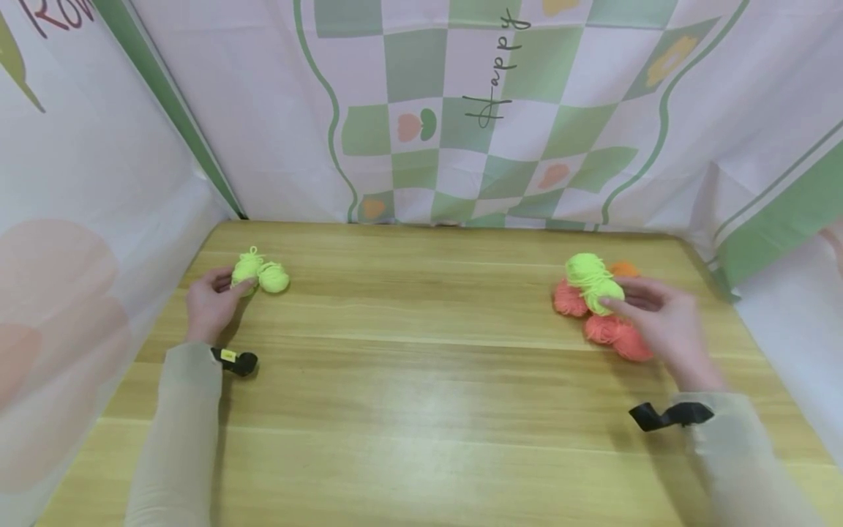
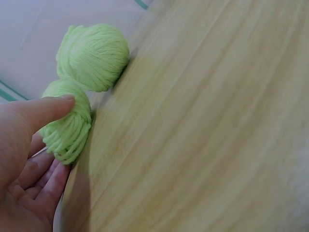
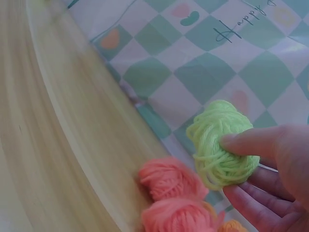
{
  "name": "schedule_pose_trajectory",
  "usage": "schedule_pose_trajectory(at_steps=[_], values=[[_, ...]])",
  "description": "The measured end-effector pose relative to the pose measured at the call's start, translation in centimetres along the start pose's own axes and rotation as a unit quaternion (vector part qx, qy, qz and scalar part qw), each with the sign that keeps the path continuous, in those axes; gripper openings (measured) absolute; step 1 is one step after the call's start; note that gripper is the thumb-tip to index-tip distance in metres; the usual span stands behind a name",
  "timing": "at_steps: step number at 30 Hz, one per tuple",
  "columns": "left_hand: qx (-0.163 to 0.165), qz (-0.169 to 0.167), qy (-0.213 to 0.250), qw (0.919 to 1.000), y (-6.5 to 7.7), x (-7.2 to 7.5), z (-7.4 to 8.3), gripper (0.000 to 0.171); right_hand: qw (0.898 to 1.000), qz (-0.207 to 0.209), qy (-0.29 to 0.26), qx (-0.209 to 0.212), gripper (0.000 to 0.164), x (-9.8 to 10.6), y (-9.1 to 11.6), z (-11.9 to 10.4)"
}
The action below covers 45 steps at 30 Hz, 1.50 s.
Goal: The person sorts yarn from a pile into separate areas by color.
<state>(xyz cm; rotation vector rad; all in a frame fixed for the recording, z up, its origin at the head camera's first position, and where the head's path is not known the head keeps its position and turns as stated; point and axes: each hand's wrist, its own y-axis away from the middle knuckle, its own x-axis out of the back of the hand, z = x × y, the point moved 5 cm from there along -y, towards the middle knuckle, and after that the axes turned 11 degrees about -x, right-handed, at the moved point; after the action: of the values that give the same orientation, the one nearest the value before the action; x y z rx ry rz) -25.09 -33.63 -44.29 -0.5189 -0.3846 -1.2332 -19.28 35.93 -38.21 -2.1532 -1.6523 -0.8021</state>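
At the table's far left, my left hand (image 1: 212, 301) holds a yellow-green ball of yarn (image 2: 72, 128), thumb across it and fingers below. A second yellow-green ball (image 1: 274, 278) sits right beside the held one. On the far right, my right hand (image 1: 668, 326) pinches a yellow-green bundle of yarn (image 1: 591, 282) between thumb and fingers. That bundle is raised over a group of coral yarn balls (image 1: 619, 337). Another coral ball (image 1: 569, 298) lies partly hidden behind it, and some orange yarn (image 1: 624, 269) shows at the back.
Both groups of yarn lie on a wood-grain table (image 1: 408, 380). A printed cloth (image 1: 415, 66) with green checks hangs along the back edge, and white cloth panels (image 1: 99, 183) stand at the sides. Each wrist wears a black camera strap (image 1: 668, 416).
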Motion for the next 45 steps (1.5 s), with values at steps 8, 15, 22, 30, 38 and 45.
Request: schedule_pose_trajectory(at_steps=[8,15,22,30,38,45], values=[[0.0,-0.001,0.0,1.0,-0.1,0.0,-0.2,0.062,0.999,-0.008,0.007,0.035,0.056,-1.7,0.1,-0.9],[-0.004,0.011,-0.007,0.9999,0.0,0.0,-0.3,0.063,0.998,-0.035,0.005,0.049,0.052,-3.6,0.1,-1.2],[-0.007,0.009,-0.007,0.9999,-0.1,-0.1,-0.3,0.064,0.997,-0.049,0.01,0.052,0.053,-5.0,0.3,-1.5],[-0.005,0.008,-0.005,0.9999,0.0,-0.1,-0.2,0.064,0.995,-0.058,0.002,0.082,0.047,-6.4,0.4,-2.0],[-0.007,0.006,-0.007,0.9999,0.0,-0.1,0.0,0.064,0.993,-0.076,0.011,0.091,0.045,-7.8,0.8,-2.7],[-0.009,0.008,-0.01,0.9999,0.0,-0.1,-0.1,0.062,0.988,-0.109,0.01,0.113,0.041,-9.5,0.8,-3.6]])
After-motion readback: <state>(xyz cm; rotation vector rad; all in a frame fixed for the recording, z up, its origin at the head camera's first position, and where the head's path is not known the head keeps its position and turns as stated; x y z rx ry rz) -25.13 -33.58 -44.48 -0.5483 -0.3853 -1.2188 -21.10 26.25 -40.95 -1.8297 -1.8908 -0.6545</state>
